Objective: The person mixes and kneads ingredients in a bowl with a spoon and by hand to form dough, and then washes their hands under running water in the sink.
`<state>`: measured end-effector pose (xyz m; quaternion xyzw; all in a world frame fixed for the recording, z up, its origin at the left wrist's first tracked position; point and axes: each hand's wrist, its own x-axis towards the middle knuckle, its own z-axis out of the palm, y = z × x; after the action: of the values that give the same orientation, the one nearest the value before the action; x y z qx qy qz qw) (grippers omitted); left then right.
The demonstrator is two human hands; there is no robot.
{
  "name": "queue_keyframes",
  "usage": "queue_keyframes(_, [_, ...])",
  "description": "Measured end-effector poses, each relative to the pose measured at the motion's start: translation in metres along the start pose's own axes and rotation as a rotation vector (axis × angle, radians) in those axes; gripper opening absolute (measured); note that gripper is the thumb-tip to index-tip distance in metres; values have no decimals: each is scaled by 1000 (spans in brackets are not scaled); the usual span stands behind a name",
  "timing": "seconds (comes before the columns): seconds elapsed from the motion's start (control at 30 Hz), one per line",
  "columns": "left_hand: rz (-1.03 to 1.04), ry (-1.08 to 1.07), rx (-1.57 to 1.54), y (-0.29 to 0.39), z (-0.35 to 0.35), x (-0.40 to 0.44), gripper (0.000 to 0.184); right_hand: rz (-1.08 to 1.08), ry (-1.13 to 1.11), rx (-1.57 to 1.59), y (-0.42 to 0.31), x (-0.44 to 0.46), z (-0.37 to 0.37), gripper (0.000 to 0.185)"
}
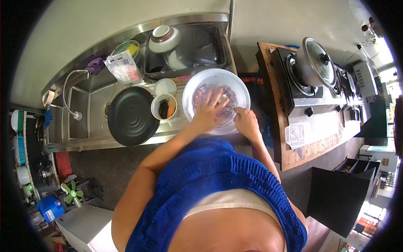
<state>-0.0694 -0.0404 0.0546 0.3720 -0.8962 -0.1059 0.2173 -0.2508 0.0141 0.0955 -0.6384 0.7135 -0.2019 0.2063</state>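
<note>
A large white bowl (pixel 243 90) stands at the right end of the steel counter, with a pinkish-purple chopped mixture (pixel 227 110) in its bottom. My left hand (pixel 208 110) reaches into this bowl, fingers spread over the mixture and touching it; rings show on the fingers. At the bowl's near right rim, my right hand (pixel 247 122) is closed, its thumb over the edge. Left of the bowl is a small white tub (pixel 155 110) holding something dark and something orange. Behind that tub lies a round white lid (pixel 165 87).
A black pan (pixel 132 117) lies beside the sink (pixel 79 109). Behind it are a plastic bag (pixel 124 67) and a dish rack (pixel 222 46) with bowls. To the right, a gas stove holds a lidded pot (pixel 312 63); a clear plastic container (pixel 296 134) sits at the wooden table's edge.
</note>
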Motion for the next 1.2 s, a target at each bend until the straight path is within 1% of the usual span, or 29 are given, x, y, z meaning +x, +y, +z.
queue_keyframes(0.17, [38,1,11,2,3,0,66,-21,3,-66,-6,3,-4,25])
queue_keyframes(0.23, [-60,63,-96,2,8,2,69,-21,-13,-79,-10,3,-6,24])
queue_keyframes(0.4, [-91,110,-113,9,15,6,67,-34,-34,-129,-15,6,-2,25])
queue_keyframes(0.47, [-108,124,-137,13,17,9,65,25,-67,-141,-26,7,-6,27])
queue_keyframes(0.53, [-157,254,-229,15,22,10,63,4,-63,-148,-26,7,-2,28])
queue_keyframes(0.57, [-157,254,-228,14,23,10,63,-16,-60,-155,-26,8,0,30])
queue_keyframes(0.63, [-134,209,-164,13,23,11,62,-23,-38,-155,-21,9,6,31])
queue_keyframes(0.7, [-115,210,-154,14,19,10,60,-29,-16,-154,-20,9,6,33])
queue_keyframes(0.77, [-94,210,-145,13,18,9,58,-25,-48,-137,-21,9,3,36])
queue_keyframes(0.83, [-32,168,-171,8,20,5,61,-2,-63,-129,-23,9,0,36])
queue_keyframes(0.87, [-34,168,-169,6,21,3,61,22,-76,-120,-23,10,-1,36])
queue_keyframes(0.93, [-11,216,-160,4,16,5,47,15,-66,-130,-17,9,8,35])
queue_keyframes(0.97, [-10,215,-162,2,13,4,47,11,-56,-141,-12,9,14,34])
queue_keyframes(1.0, [-21,137,-140,-3,8,3,41,17,-55,-141,-5,9,19,34])
queue_keyframes(1.07, [-61,7,-105,-17,11,-3,32,1,54,-136,7,12,22,36])
queue_keyframes(1.17, [-77,-11,-40,-32,5,-10,35,47,0,-123,5,9,10,38])
queue_keyframes(1.2, [-113,-66,28,-37,3,-5,28,60,-19,-138,4,10,10,38])
